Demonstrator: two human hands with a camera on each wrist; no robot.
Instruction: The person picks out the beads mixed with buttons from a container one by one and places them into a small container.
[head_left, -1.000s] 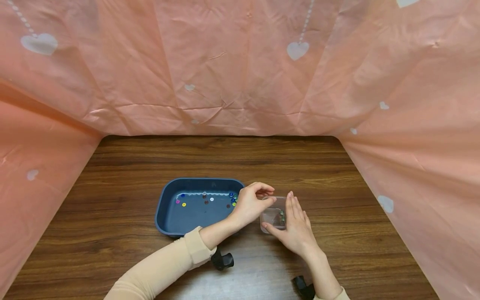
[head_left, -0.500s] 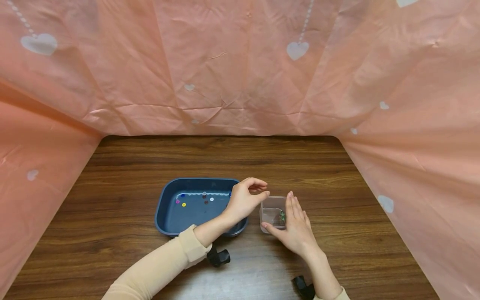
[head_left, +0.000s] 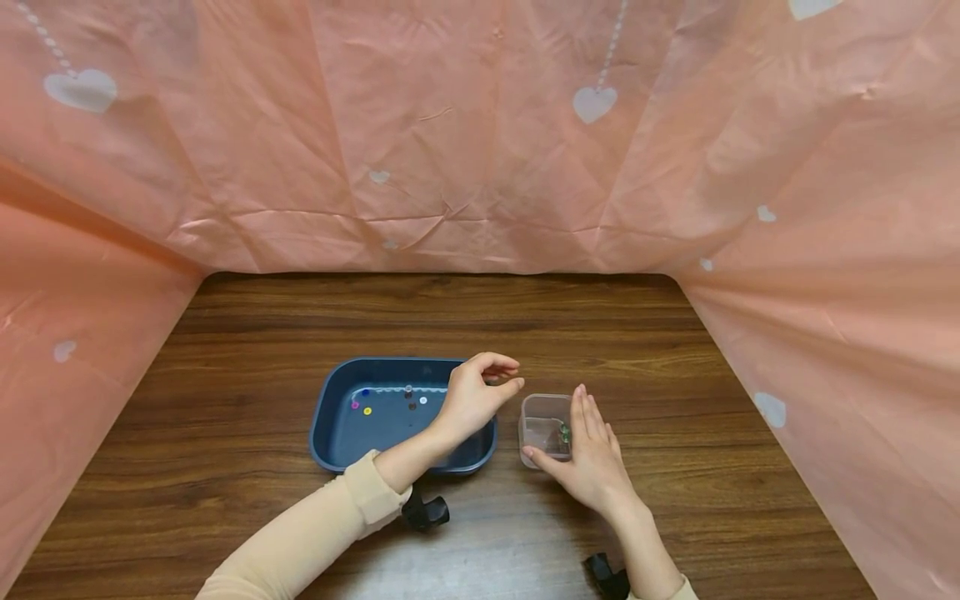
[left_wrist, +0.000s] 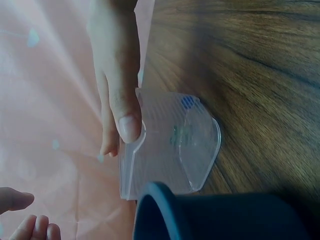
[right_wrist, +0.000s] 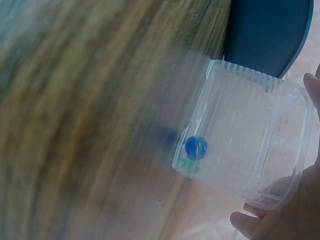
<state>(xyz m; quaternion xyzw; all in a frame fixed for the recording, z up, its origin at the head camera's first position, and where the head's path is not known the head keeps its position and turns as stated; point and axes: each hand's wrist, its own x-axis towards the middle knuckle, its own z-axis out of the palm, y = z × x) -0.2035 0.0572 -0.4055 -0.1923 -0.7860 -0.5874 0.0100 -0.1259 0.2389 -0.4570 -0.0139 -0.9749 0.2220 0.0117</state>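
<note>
My right hand rests against a small clear plastic box, fingers straight along its right side. Its thumb lies on the near rim. Inside the box, a blue marble and something green and glassy sit at the bottom. My left hand hovers over the right end of a blue tray, thumb and fingertips apart with nothing visible between them. In the tray lie small coloured pieces, among them a yellow one, a pink one and a white one. The left hand hides the tray's right part.
Both containers stand on a brown wood-grain table, the box just right of the tray. A pink curtain with white hearts surrounds the back and sides. A black wrist mount hangs below the left sleeve.
My left hand has moved left, from the box's left rim to over the tray's right end, covering the pieces there. The right hand and the box have stayed in place.
</note>
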